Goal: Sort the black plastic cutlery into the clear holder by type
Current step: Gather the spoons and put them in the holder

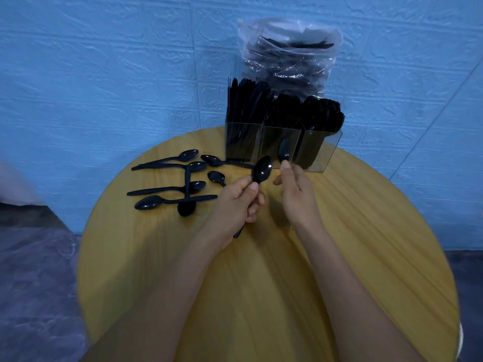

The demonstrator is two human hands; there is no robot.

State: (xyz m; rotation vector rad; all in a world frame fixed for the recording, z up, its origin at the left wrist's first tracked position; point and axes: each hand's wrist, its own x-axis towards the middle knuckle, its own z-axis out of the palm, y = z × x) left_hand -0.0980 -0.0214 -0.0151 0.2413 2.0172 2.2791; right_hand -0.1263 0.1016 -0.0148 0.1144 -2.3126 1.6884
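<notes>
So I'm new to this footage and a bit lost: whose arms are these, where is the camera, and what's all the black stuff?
There is no machine here. A person wears a camera on the head, so the single picture looks forward and down at their own two arms. The left hand grips a black spoon by its handle; the right hand pinches a second spoon in its fingers. Both are raised over a round wooden table. On the table to the left lie loose spoons. At the back stands a clear holder with three compartments, already packed with black cutlery. Behind it is a clear bag of more cutlery.
</notes>
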